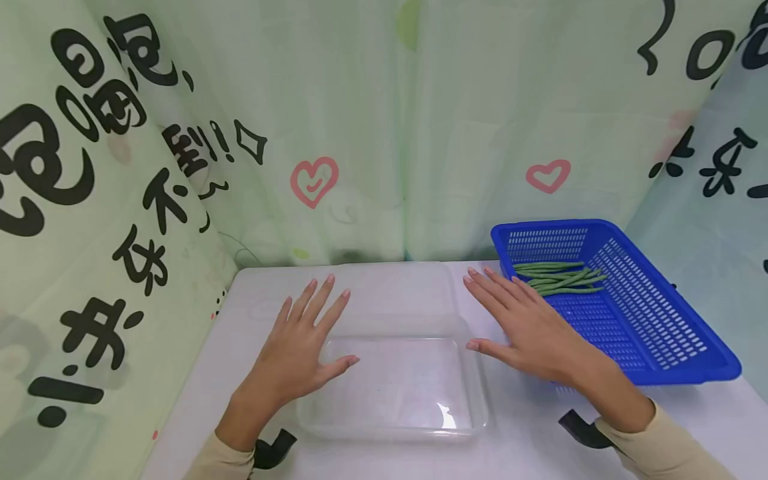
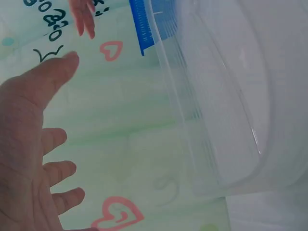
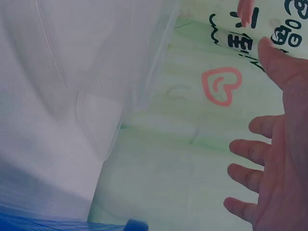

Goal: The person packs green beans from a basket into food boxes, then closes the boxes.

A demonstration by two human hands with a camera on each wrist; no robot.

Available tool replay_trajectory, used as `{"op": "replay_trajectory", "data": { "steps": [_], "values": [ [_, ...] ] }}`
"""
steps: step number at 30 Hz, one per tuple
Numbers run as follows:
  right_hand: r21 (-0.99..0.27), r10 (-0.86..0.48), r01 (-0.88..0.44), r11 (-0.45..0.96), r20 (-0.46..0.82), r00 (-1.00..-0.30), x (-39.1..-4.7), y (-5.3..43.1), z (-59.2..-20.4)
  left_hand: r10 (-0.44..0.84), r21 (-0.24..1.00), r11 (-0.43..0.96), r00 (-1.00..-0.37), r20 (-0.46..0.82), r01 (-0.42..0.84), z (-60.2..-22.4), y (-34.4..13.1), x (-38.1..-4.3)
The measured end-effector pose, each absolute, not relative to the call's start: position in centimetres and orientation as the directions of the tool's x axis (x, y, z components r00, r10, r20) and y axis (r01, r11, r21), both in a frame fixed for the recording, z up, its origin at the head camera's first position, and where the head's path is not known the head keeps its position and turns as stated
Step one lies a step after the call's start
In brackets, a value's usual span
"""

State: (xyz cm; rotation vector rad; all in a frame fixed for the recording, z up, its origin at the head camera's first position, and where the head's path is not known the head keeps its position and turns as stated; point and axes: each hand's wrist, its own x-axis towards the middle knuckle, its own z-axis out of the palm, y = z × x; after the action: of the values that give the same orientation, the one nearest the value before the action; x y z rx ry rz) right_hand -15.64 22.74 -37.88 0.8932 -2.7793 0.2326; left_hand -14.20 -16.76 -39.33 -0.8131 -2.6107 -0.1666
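Note:
My left hand (image 1: 302,357) is spread with straight fingers over the left side of a clear plastic container (image 1: 384,437), holding nothing. The right hand (image 1: 534,330), fingers straight and thumb out to the side, hovers between that container and a blue plastic basket (image 1: 660,280), its palm facing down and empty. Several green beans (image 1: 564,279) lie in a bunch at the basket's far left corner, partly behind the right fingertips. In the left wrist view the container's wall (image 2: 231,96) fills the right side, apart from the left hand (image 2: 29,134).
A white table (image 1: 210,413) carries the container and the basket. Behind the container lies a flat, clear lid-like sheet (image 1: 402,283). Pale green curtains (image 1: 372,100) with black writing and pink hearts hang at the back and both sides.

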Motion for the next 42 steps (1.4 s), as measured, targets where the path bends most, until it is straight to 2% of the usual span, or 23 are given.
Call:
{"op": "replay_trajectory", "data": {
  "steps": [3, 6, 11, 15, 20, 25, 33, 42],
  "values": [
    [-0.174, -0.525, -0.563, 0.808, 0.219, -0.822, -15.8, 23.3, -37.3, 0.498, 0.097, 0.809, -0.764, 0.411, 0.580, -39.5, -17.5, -14.4],
    [-0.257, -0.504, -0.544, 0.798, 0.210, -0.838, -16.1, 23.9, -36.7, 0.444, 0.260, 0.795, -0.817, 0.368, 0.549, -39.8, -18.3, -14.3],
    [-0.371, -0.510, -0.559, 0.741, 0.229, -0.829, -17.0, 25.4, -35.4, 0.341, 0.541, 0.729, -0.908, 0.244, 0.419, -40.5, -19.3, -14.4],
    [-0.464, -0.501, -0.541, 0.701, 0.219, -0.837, -18.2, 27.0, -34.4, 0.251, 0.679, 0.680, -0.958, 0.140, 0.277, -41.1, -20.0, -14.6],
    [-0.505, -0.484, -0.511, 0.696, 0.196, -0.853, -19.8, 29.5, -34.0, 0.147, 0.777, 0.626, -0.989, -0.026, 0.072, -41.8, -20.8, -14.9],
    [-0.522, -0.507, -0.502, 0.690, 0.146, -0.849, -21.8, 32.1, -34.4, 0.133, 0.867, 0.494, -0.979, -0.155, -0.070, -42.6, -21.4, -15.0],
    [-0.586, -0.568, -0.492, 0.644, 0.066, -0.821, -25.3, 36.0, -36.6, 0.123, 0.915, 0.374, -0.970, -0.211, -0.152, -44.0, -21.7, -15.0],
    [-0.652, -0.518, -0.356, 0.669, -0.066, -0.853, -27.8, 39.2, -38.8, 0.129, 0.942, 0.254, -0.958, -0.256, -0.218, -45.0, -22.0, -15.2]
  ]
}}
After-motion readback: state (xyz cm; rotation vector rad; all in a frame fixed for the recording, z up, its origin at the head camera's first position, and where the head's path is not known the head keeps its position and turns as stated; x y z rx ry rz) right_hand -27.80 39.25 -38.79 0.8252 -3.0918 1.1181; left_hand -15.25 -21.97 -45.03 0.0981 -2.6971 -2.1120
